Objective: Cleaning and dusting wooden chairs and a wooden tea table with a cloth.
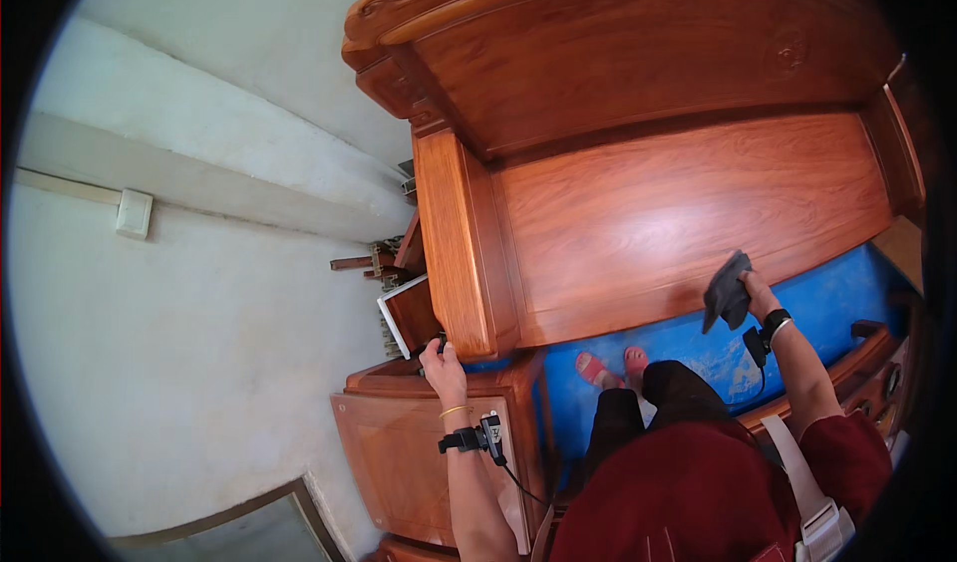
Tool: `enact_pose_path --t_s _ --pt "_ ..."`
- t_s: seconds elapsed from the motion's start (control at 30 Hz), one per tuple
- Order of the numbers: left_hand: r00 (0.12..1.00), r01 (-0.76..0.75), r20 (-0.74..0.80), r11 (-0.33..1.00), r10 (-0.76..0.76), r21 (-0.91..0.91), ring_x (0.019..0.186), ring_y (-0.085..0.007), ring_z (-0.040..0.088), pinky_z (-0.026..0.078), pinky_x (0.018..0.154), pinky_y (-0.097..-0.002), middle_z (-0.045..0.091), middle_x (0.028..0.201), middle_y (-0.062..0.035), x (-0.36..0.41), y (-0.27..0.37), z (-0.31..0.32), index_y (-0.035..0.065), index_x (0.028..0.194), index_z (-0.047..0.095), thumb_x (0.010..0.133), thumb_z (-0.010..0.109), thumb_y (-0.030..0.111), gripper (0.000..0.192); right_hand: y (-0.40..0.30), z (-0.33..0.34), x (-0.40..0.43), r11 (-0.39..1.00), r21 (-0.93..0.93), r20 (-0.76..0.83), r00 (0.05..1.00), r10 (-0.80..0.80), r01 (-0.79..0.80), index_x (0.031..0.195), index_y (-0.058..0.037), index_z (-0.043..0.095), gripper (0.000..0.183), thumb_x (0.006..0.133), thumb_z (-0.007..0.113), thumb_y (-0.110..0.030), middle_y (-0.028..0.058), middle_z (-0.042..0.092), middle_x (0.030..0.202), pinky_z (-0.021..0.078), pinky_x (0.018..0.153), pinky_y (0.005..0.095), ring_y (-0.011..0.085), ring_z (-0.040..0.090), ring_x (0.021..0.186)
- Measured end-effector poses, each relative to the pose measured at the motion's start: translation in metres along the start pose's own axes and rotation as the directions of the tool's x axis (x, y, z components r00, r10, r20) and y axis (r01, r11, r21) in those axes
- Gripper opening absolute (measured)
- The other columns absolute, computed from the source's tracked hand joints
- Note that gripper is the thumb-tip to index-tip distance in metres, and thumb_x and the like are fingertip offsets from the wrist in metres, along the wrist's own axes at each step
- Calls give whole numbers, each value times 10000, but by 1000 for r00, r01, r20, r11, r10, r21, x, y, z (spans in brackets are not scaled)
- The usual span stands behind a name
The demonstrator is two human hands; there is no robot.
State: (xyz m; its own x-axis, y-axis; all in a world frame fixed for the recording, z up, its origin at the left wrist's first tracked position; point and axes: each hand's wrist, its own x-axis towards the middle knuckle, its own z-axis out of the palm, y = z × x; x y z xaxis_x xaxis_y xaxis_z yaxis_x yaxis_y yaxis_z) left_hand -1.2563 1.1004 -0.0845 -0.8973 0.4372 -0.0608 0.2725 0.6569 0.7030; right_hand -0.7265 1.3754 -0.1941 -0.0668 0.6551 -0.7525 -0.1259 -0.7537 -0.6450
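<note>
A dark grey cloth (725,293) hangs from my right hand (759,297), which is closed on it above the front edge of the polished wooden bench seat (643,226). Beside the front end of the bench's wooden armrest (452,248) is my left hand (442,368). Its fingers are bent around a small dark thing at the armrest's outer side; whether they grip it cannot be made out. Both wrists wear straps with small devices and cables.
A wooden cabinet (426,457) with a clear sheet on top stands below my left hand. A white-edged board (404,315) and stacked pieces lean between armrest and wall (224,338). Carved wooden furniture (860,375) stands at right, over the blue floor (815,300).
</note>
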Motion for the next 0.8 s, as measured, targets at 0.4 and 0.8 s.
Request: enact_pose_path --t_s 0.4,0.8 --pt "987 160 -93 899 -134 408 927 -455 565 444 797 -469 592 979 -301 54 2 62 -41 1206 446 903 474 358 502 -47 -67 135 984 -98 57 988 -146 151 1082 -37 555 375 859 526 -338 75 618 969 486 833 347 212 598 883" --pt "995 91 -59 953 -78 289 835 -341 582 442 755 -405 598 942 -259 62 9 69 -77 1125 476 931 402 255 392 -94 118 353 215 -962 -265 775 -574 -170 1169 -96 542 434 812 600 -335 106 556 1157 410 886 461 334 492 1072"
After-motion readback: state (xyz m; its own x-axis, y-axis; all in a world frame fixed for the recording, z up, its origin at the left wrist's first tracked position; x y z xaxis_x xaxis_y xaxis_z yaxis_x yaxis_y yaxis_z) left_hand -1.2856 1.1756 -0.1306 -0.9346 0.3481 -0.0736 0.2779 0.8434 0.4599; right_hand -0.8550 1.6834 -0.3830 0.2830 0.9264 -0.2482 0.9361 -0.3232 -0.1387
